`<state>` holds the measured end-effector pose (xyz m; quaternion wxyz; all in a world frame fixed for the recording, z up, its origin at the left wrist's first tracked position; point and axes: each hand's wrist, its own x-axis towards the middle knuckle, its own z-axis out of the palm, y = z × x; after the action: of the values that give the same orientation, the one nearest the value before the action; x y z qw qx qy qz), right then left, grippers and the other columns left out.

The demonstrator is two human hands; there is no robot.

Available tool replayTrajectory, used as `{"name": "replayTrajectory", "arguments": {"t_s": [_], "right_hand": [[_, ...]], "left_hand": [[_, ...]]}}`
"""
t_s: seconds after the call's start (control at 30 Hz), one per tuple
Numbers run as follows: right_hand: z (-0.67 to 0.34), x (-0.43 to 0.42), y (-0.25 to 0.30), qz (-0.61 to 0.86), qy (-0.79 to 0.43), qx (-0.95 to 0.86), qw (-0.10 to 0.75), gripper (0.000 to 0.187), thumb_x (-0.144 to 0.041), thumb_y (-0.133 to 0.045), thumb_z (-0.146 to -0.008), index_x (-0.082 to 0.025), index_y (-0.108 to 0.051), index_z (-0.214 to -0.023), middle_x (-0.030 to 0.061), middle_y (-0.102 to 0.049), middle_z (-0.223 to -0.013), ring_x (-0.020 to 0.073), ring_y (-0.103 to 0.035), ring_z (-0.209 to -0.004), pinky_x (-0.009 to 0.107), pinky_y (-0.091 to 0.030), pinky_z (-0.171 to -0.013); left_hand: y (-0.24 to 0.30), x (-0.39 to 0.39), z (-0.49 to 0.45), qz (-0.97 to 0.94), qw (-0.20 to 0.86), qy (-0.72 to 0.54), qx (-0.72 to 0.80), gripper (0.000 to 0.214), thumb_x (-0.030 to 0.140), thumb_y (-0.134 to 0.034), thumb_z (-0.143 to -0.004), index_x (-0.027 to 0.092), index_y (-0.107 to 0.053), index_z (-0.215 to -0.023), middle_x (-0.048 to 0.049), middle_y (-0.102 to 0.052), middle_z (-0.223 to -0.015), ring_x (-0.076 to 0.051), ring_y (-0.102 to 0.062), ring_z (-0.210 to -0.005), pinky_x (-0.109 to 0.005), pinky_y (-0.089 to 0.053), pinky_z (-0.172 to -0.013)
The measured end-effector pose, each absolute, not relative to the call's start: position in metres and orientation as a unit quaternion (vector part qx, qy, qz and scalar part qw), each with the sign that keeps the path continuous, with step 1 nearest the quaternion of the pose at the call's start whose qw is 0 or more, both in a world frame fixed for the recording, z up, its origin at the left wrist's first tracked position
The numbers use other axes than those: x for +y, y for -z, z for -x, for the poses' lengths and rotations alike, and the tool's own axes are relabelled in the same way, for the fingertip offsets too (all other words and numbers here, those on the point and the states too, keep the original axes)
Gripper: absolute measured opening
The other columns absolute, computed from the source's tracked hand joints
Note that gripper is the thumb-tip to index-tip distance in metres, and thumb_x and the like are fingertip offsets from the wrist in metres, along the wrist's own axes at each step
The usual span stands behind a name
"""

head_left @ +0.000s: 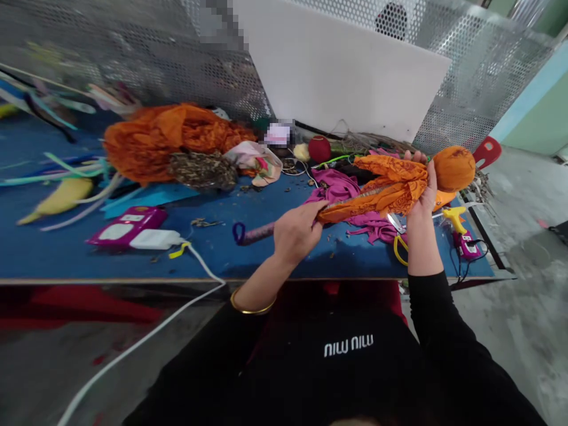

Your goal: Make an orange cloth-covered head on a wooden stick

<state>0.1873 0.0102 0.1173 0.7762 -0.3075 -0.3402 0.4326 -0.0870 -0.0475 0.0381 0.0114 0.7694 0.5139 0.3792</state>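
Note:
Both hands hold one long item: an orange cloth-wrapped ball (454,168) with gathered orange patterned cloth (386,186) trailing from it along a wrapped stick (260,234). My left hand (296,232) is closed round the stick and the narrow end of the cloth. Past that fist, the stick ends in a dark blue loop (239,233). Just below the ball, my right hand (423,192) supports the gathered cloth, its palm turned up and its fingers partly hidden behind it. Magenta cloth (335,184) and scissors with yellow handles (400,249) lie beneath on the blue table (213,251).
Left of my hands are a purple-and-white power strip (128,228), its white cord (146,325) hanging over the edge, and heaped orange cloth (151,142). A yellow glue gun (455,220) lies right. Behind are a red ball (319,149) and a white board (346,71).

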Motion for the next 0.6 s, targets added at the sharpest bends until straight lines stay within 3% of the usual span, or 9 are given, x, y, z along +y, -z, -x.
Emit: {"name": "replayTrajectory", "arguments": {"t_s": [0.13,0.33,0.4,0.5,0.6], "right_hand": [[-0.186,-0.005,-0.124,0.197,-0.475,-0.250,0.820,0.013,-0.032,-0.054,-0.095,-0.029,-0.066,-0.093,0.0001,-0.076,-0.108,0.0162,-0.069,-0.125,0.048,-0.055,-0.119],[-0.184,-0.010,-0.123,0.182,-0.454,-0.241,0.838,0.013,-0.034,-0.054,-0.092,-0.032,-0.067,-0.090,-0.0006,-0.076,-0.106,0.0179,-0.067,-0.130,0.051,-0.054,-0.117],[-0.180,-0.009,-0.118,0.161,-0.466,-0.244,0.835,0.014,-0.032,-0.053,-0.092,-0.032,-0.067,-0.091,-0.0005,-0.076,-0.103,0.0175,-0.067,-0.128,0.049,-0.052,-0.118],[-0.176,-0.009,-0.112,0.146,-0.479,-0.258,0.826,0.019,-0.038,-0.050,-0.094,-0.031,-0.068,-0.094,0.0017,-0.075,-0.095,0.0199,-0.065,-0.126,0.052,-0.047,-0.119],[-0.173,-0.011,-0.108,0.181,-0.486,-0.295,0.803,0.033,-0.052,-0.045,-0.096,-0.029,-0.068,-0.100,0.0045,-0.075,-0.092,0.0225,-0.062,-0.126,0.054,-0.045,-0.118]], "left_hand": [[-0.049,-0.041,0.092,-0.766,-0.027,-0.412,0.494,0.037,0.024,-0.057,-0.088,0.020,-0.078,-0.119,-0.0103,-0.081,-0.116,-0.029,-0.075,-0.109,-0.042,-0.055,-0.099],[-0.070,-0.053,0.062,-0.779,-0.018,-0.511,0.362,0.035,0.022,-0.053,-0.092,0.021,-0.074,-0.120,-0.0088,-0.077,-0.123,-0.025,-0.070,-0.119,-0.045,-0.048,-0.114],[-0.074,-0.053,0.044,-0.772,-0.013,-0.522,0.361,0.027,0.030,-0.061,-0.094,0.022,-0.074,-0.115,-0.0088,-0.077,-0.122,-0.027,-0.069,-0.118,-0.047,-0.045,-0.116],[-0.080,-0.051,0.026,-0.765,0.020,-0.521,0.378,0.015,0.035,-0.066,-0.096,0.022,-0.074,-0.098,-0.0085,-0.077,-0.114,-0.027,-0.069,-0.113,-0.044,-0.048,-0.109],[-0.089,-0.051,0.022,-0.743,0.070,-0.539,0.390,0.021,0.035,-0.060,-0.101,0.021,-0.068,-0.088,-0.0065,-0.077,-0.101,-0.022,-0.070,-0.101,-0.037,-0.051,-0.098]]}}
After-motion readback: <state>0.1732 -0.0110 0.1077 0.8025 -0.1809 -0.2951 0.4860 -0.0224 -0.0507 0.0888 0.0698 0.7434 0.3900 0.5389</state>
